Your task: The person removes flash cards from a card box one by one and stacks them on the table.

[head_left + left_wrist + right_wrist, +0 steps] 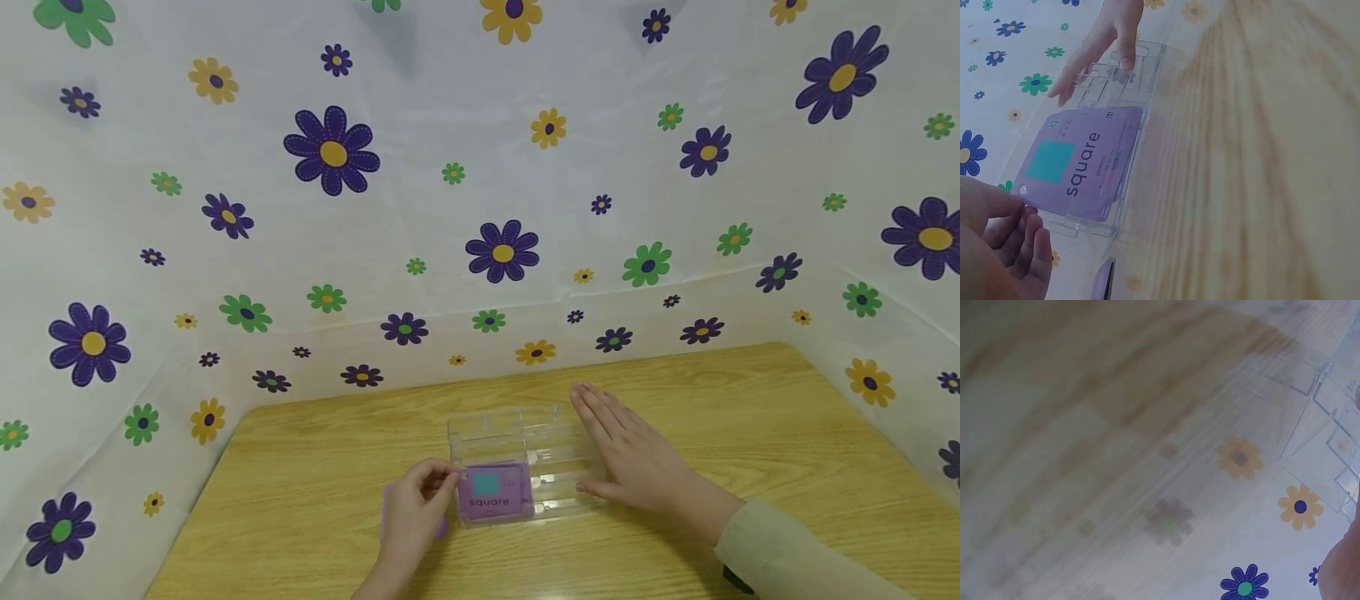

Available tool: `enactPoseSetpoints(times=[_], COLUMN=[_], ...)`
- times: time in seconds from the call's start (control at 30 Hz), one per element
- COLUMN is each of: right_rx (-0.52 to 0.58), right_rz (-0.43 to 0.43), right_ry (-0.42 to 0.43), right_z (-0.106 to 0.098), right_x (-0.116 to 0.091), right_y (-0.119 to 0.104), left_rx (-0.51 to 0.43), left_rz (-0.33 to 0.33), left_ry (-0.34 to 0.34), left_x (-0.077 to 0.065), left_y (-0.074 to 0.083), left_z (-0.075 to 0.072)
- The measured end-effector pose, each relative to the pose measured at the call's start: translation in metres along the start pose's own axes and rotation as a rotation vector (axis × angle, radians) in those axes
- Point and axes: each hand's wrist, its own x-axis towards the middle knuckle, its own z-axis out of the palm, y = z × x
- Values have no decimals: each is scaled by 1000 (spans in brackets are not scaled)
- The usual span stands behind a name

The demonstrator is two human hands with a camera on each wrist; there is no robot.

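Observation:
A clear plastic card holder [566,454] with several tiers stands on the table. In its left part is a purple card [491,496] with a teal square and the word "square", and at least one more purple card shows behind it. My left hand [416,504] pinches the card's left corner between thumb and fingers, seen closer in the left wrist view [1004,237]. Against the holder's right end rests my right hand [637,458], fingers straight and thumb spread apart. Only a small part of the right hand [1341,569] shows in the right wrist view.
Partly under my left hand lies another purple-edged item [388,508], mostly hidden. The wooden table [300,483] meets a white flower-printed sheet [420,225] at the back and both sides.

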Motion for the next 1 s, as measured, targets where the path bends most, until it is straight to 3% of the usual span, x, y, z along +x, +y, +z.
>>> enactPoseSetpoints(times=[1.0], right_rx=[0], right_rz=[0], right_ry=[-2], right_z=[0], right_x=[0], right_y=[0], left_rx=[-16], left_rz=[17], left_ry=[28], left_x=[3], left_y=[1], left_z=[1])
